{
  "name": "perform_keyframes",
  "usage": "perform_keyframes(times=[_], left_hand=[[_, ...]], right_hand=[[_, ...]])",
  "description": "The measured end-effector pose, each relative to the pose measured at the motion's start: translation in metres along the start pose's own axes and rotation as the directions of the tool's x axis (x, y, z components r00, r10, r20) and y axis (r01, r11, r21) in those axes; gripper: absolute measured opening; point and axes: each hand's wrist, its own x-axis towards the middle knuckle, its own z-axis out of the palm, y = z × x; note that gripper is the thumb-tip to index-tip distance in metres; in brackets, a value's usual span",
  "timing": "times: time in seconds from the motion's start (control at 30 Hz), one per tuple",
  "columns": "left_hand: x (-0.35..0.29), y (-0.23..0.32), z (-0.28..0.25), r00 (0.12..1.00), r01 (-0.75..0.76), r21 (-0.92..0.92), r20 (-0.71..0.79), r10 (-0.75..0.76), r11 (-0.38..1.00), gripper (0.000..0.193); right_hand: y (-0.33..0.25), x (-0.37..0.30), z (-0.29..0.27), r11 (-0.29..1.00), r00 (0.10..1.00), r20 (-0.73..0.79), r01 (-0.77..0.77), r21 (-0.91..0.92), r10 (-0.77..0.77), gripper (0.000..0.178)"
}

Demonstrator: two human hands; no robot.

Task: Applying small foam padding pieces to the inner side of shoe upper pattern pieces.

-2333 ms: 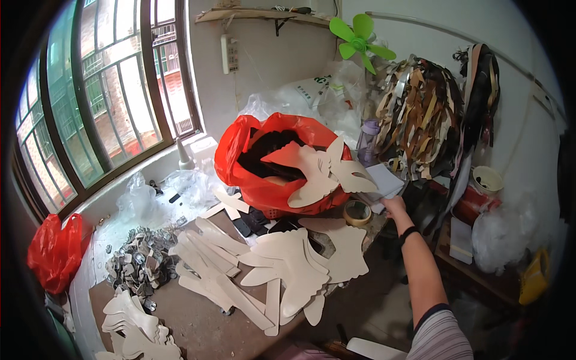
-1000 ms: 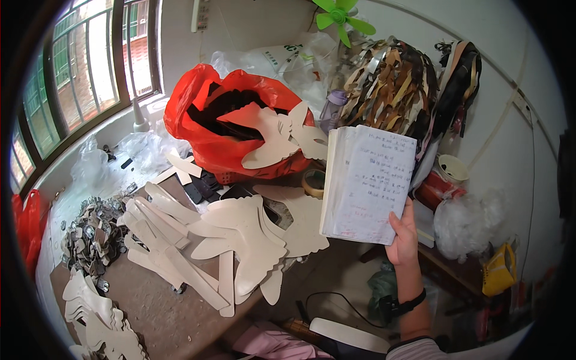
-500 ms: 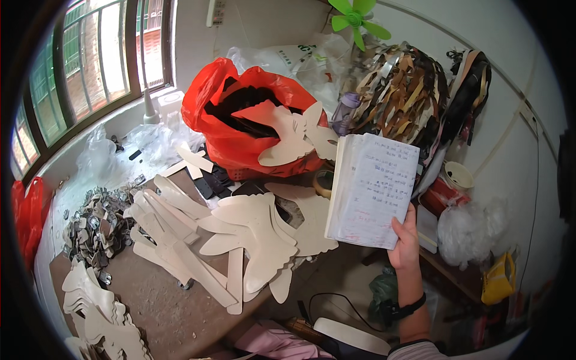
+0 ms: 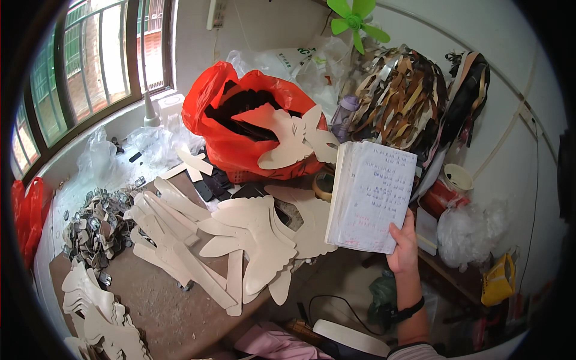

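My right hand (image 4: 404, 245) grips a notebook (image 4: 375, 195) by its lower right edge, thumb across the page. The notebook is held up with a handwritten page showing, in blue and some red ink. To its left, cream cut pieces with scalloped edges (image 4: 255, 231) lie stacked on the brown table (image 4: 174, 318). Long cream strips (image 4: 180, 240) are piled beside them. More cut pieces (image 4: 294, 135) rest against a red plastic bag (image 4: 240, 159) with dark material inside. My left hand is out of the picture.
Small metal-and-leather parts (image 4: 99, 225) are heaped at the left, and more scalloped pieces (image 4: 108, 318) at the near left. A tape roll (image 4: 323, 185) sits behind the notebook. Coloured strips (image 4: 399, 99) hang at the back. A green fan (image 4: 355, 23) is above.
The notebook and my right hand have shifted slightly down and left. My grip is the same, and the things on the table stay put.
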Motion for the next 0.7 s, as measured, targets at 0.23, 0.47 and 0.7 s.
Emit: perform_keyframes(times=[0.23,0.47,0.7], left_hand=[[-0.0001,0.0056,0.0030,0.999,-0.016,0.016,0.035,0.015,1.000,0.009],[-0.0027,0.0012,0.0009,0.999,-0.009,0.024,0.039,0.008,1.000,0.010],[-0.0028,-0.0015,0.0005,0.999,-0.016,-0.002,0.047,0.016,1.000,0.011]], right_hand=[[0.0007,-0.0039,-0.0025,1.000,1.000,-0.005,-0.001,-0.013,0.001,0.057],[0.0017,-0.0060,-0.0038,1.000,1.000,-0.011,0.005,-0.018,-0.005,0.057],[0.0008,-0.0087,-0.0052,1.000,1.000,-0.004,0.011,0.012,-0.011,0.056]])
